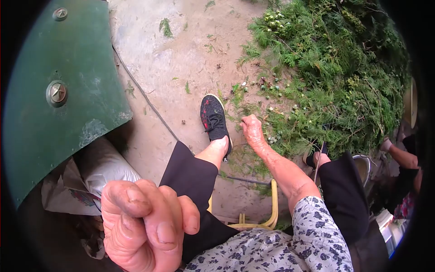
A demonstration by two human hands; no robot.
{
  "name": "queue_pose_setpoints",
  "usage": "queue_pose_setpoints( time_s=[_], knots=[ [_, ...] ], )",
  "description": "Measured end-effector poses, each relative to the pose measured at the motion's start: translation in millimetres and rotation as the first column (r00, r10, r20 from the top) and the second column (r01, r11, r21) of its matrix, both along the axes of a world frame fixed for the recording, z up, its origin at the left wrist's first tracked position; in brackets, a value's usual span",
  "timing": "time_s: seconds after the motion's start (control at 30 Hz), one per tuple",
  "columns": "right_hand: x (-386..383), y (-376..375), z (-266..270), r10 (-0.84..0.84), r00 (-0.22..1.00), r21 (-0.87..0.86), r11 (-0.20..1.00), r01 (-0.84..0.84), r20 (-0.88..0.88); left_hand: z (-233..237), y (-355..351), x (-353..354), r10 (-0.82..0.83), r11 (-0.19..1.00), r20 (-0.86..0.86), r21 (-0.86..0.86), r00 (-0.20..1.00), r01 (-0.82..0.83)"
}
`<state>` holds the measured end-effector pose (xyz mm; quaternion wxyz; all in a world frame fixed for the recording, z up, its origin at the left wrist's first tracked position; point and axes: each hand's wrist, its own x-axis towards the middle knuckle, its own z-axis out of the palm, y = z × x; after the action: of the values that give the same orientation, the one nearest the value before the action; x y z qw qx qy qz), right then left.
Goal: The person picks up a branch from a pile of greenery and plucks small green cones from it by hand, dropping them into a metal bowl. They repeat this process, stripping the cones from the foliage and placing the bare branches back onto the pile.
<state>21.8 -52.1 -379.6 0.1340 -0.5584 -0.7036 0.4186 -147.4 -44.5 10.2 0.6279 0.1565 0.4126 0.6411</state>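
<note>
Close to the camera at lower left, my left hand [149, 222] is raised with its fingers curled and pressed together. Nothing shows sticking out of it, and the inside of the grip is hidden. My right hand [253, 129] is stretched forward over the floor, closed in a loose fist. Whether something small is in it, I cannot make out. Just right of it lies a big heap of green conifer branches [326, 86] with small pale cones. Loose sprigs [247, 109] and bits are scattered beside this hand.
A dark green metal panel [68, 90] with star-shaped bosses stands at left, over a white sack [104, 165]. A dark cable [145, 95] crosses the floor. Beneath me is a yellow chair frame [274, 204]. Another person's arm [403, 156] is at far right, near a metal basin [362, 167].
</note>
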Motion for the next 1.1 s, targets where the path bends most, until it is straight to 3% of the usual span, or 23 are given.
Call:
queue_pose_setpoints(
  time_s=[0.03,0.1,0.2,0.3,0.43,0.53,0.57,0.6,0.63,0.67,0.7,0.73,0.87,0.93,1.0,1.1],
  knots=[
    [2,-1,2,0.000,1.000,-0.008,1.000,0.000,0.002,1,-1,2,0.000,1.000,0.002,-0.008,1.000,0.000],
    [3,11,9,-0.271,0.952,0.064,0.957,0.282,-0.141,5,1,7,0.114,0.991,0.046,-0.073,0.992,-0.110],
    [0,54,10,-0.379,0.916,0.066,0.919,0.389,-0.130,5,1,7,0.105,0.992,0.021,-0.079,0.994,-0.103],
    [-14,83,-8,-0.329,0.944,0.216,0.919,0.328,-0.033,6,3,8,0.128,0.988,0.012,-0.086,0.992,-0.126],
    [-30,89,-14,-0.251,0.963,0.172,0.957,0.232,0.101,3,5,6,0.099,0.991,-0.008,-0.087,0.995,-0.099],
    [-27,88,-29,-0.313,0.949,0.162,0.935,0.316,-0.042,0,7,2,0.039,0.997,-0.066,-0.057,0.997,-0.043],
    [-24,86,-31,-0.348,0.927,0.091,0.928,0.362,-0.137,1,9,2,-0.009,0.999,-0.258,-0.048,0.966,-0.003],
    [-24,86,-13,-0.348,0.927,0.094,0.927,0.362,-0.141,3,10,4,-0.053,0.998,-0.442,-0.046,0.896,0.037],
    [-25,87,24,-0.457,0.821,-0.200,0.889,0.411,-0.342,7,8,9,0.000,0.999,-0.651,-0.038,0.759,-0.033],
    [-26,87,58,-0.585,0.655,-0.480,0.798,0.363,-0.478,7,9,11,0.004,0.999,-0.653,-0.031,0.757,-0.032],
    [-26,82,83,-0.573,0.611,-0.496,0.809,0.316,-0.546,4,13,11,-0.057,0.995,-0.893,-0.015,0.446,0.098],
    [-27,77,108,-0.559,0.562,-0.505,0.820,0.267,-0.610,1,16,11,-0.062,0.975,-0.996,-0.047,0.062,0.219],
    [-30,49,222,-0.505,0.423,-0.489,0.858,0.155,-0.752,-4,21,25,-0.228,0.939,-0.957,-0.265,-0.180,0.221],
    [-26,35,251,-0.234,0.525,-0.174,0.971,0.162,-0.819,-6,22,29,-0.242,0.925,-0.947,-0.291,-0.211,0.245],
    [-22,30,276,-0.067,0.615,0.077,0.976,0.204,-0.786,-7,19,31,-0.258,0.910,-0.935,-0.320,-0.243,0.264],
    [-17,26,281,-0.021,0.654,0.178,0.955,0.237,-0.757,-7,18,36,-0.224,0.878,-0.905,-0.349,-0.361,0.329]
  ],
)
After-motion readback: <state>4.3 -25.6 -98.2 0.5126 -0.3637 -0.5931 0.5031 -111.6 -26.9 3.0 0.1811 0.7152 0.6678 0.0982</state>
